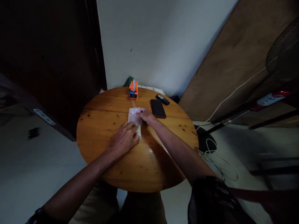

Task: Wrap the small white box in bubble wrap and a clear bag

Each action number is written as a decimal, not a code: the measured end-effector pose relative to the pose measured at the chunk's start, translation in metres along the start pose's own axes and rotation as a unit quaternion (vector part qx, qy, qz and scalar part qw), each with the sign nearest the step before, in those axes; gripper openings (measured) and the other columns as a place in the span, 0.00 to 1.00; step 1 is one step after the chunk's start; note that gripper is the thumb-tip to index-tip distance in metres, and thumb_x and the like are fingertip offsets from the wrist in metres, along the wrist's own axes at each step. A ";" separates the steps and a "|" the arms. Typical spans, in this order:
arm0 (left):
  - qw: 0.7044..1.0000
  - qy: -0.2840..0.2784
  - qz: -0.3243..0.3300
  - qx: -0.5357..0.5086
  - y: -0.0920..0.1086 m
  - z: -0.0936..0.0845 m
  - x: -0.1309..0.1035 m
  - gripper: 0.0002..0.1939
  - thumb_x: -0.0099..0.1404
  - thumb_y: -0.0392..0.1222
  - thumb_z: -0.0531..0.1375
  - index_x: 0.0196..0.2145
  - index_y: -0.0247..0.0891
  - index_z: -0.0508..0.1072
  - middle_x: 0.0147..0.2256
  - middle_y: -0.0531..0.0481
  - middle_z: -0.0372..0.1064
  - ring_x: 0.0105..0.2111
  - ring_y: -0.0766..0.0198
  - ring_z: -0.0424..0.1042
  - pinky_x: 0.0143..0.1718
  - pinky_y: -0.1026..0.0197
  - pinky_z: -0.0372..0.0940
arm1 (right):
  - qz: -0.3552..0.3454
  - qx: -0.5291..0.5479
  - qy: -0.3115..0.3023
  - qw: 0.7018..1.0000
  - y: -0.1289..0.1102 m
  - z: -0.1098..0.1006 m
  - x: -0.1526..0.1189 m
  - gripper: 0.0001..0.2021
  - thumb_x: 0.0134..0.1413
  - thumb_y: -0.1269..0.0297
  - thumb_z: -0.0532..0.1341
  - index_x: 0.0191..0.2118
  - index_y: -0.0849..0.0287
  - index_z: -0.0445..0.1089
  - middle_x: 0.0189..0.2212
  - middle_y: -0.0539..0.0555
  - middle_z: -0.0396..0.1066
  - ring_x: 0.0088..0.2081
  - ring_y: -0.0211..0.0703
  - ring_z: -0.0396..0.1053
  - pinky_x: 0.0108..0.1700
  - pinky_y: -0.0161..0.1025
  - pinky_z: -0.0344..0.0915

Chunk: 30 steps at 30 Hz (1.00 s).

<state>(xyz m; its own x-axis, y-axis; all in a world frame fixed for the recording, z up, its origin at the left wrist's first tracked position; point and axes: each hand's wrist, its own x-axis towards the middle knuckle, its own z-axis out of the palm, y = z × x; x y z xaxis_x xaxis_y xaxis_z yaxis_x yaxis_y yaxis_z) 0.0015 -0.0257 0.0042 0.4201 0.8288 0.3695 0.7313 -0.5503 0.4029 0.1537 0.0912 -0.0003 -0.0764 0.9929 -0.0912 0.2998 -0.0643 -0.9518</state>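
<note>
A whitish translucent wrap (132, 117), apparently bubble wrap, lies on the round wooden table in front of me. My left hand (126, 136) rests over its lower part, fingers curled down onto it. With thumb and fingers, my right hand (146, 115) grips the wrap's upper right edge. Just beyond the wrap stands an orange and blue tape dispenser (133, 90). A clear strip of tape (133, 104) runs from it toward the wrap's top edge; whether the two touch I cannot tell. Anything inside the wrap is hidden.
A dark phone with a red edge (158, 108) lies right of my right hand, with a small black handset (163, 99) behind it. The wooden table (98, 133) backs onto a pale wall. A white cable (218, 165) coils on the floor at right, near a fan (286, 49).
</note>
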 end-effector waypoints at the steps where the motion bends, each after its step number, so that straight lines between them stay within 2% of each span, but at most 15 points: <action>1: 1.000 -0.008 -0.003 -0.007 -0.001 0.000 0.001 0.16 0.62 0.31 0.55 0.43 0.38 0.79 0.47 0.42 0.74 0.48 0.51 0.71 0.53 0.50 0.67 | -0.009 0.015 0.002 1.000 -0.003 0.000 -0.003 0.10 0.36 0.63 0.69 0.27 0.58 0.69 0.21 0.46 0.69 0.24 0.36 0.63 0.29 0.33 0.59; 5: 0.999 -0.017 -0.005 -0.049 -0.011 0.003 0.005 0.17 0.61 0.31 0.56 0.45 0.40 0.79 0.46 0.44 0.74 0.47 0.53 0.72 0.51 0.53 0.68 | -0.070 0.058 -0.033 0.995 -0.020 -0.006 -0.021 0.13 0.36 0.60 0.69 0.26 0.58 0.65 0.20 0.44 0.66 0.24 0.34 0.61 0.28 0.33 0.57; 9: 0.998 -0.015 -0.024 -0.065 -0.017 0.009 0.005 0.16 0.61 0.32 0.56 0.43 0.38 0.79 0.45 0.43 0.73 0.46 0.53 0.72 0.51 0.53 0.68 | -0.117 0.030 -0.067 0.990 -0.030 -0.009 -0.046 0.10 0.38 0.62 0.66 0.26 0.58 0.64 0.21 0.43 0.64 0.25 0.33 0.58 0.29 0.32 0.56; 14: 0.995 0.052 -0.057 -0.070 -0.014 0.018 -0.004 0.15 0.60 0.34 0.59 0.44 0.37 0.78 0.48 0.41 0.68 0.50 0.53 0.70 0.55 0.53 0.67 | -0.157 -0.059 -0.043 0.985 -0.030 -0.004 -0.063 0.05 0.42 0.65 0.62 0.28 0.58 0.67 0.22 0.43 0.63 0.26 0.33 0.58 0.28 0.32 0.53; 18: 0.992 0.093 -0.060 -0.057 -0.009 0.017 -0.008 0.16 0.60 0.33 0.59 0.46 0.38 0.76 0.48 0.42 0.67 0.49 0.53 0.69 0.54 0.52 0.67 | -0.126 -0.064 -0.002 0.990 -0.033 -0.001 -0.051 0.03 0.42 0.68 0.61 0.27 0.58 0.65 0.20 0.43 0.61 0.23 0.34 0.58 0.26 0.32 0.52; 20: 0.994 0.083 -0.053 -0.048 -0.008 0.015 -0.007 0.20 0.60 0.32 0.59 0.50 0.38 0.75 0.46 0.42 0.67 0.48 0.53 0.70 0.53 0.53 0.67 | -0.097 -0.063 0.011 0.993 -0.035 0.000 -0.040 0.04 0.41 0.70 0.61 0.26 0.58 0.64 0.20 0.43 0.61 0.23 0.34 0.58 0.26 0.33 0.53; 23: 0.997 0.039 -0.054 -0.026 -0.007 0.012 -0.002 0.23 0.60 0.33 0.59 0.54 0.40 0.75 0.45 0.42 0.68 0.46 0.53 0.71 0.50 0.54 0.68 | -0.076 -0.071 0.018 0.994 -0.039 0.003 -0.025 0.06 0.39 0.72 0.62 0.23 0.58 0.63 0.19 0.43 0.61 0.22 0.34 0.58 0.26 0.33 0.52; 27: 0.994 -0.012 -0.104 -0.008 -0.011 0.008 0.005 0.16 0.61 0.38 0.59 0.46 0.38 0.79 0.44 0.43 0.71 0.44 0.54 0.72 0.47 0.56 0.69 | -0.072 -0.081 0.019 0.994 -0.040 0.007 -0.014 0.10 0.38 0.72 0.64 0.20 0.57 0.60 0.17 0.42 0.57 0.22 0.33 0.54 0.26 0.34 0.49; 30: 0.992 -0.029 -0.126 -0.007 -0.014 0.007 0.008 0.16 0.61 0.41 0.58 0.45 0.37 0.79 0.41 0.44 0.72 0.42 0.55 0.72 0.47 0.57 0.68 | -0.086 -0.072 0.006 0.994 -0.041 0.006 -0.017 0.09 0.40 0.71 0.63 0.21 0.57 0.60 0.18 0.42 0.57 0.23 0.33 0.53 0.27 0.34 0.48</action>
<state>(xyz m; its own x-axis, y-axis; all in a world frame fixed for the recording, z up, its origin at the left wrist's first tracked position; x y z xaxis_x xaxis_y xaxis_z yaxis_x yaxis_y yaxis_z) -0.0016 -0.0101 -0.0048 0.2562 0.9442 0.2071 0.8097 -0.3267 0.4875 0.1371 0.0768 0.0380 -0.1270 0.9892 0.0738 0.4157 0.1206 -0.9015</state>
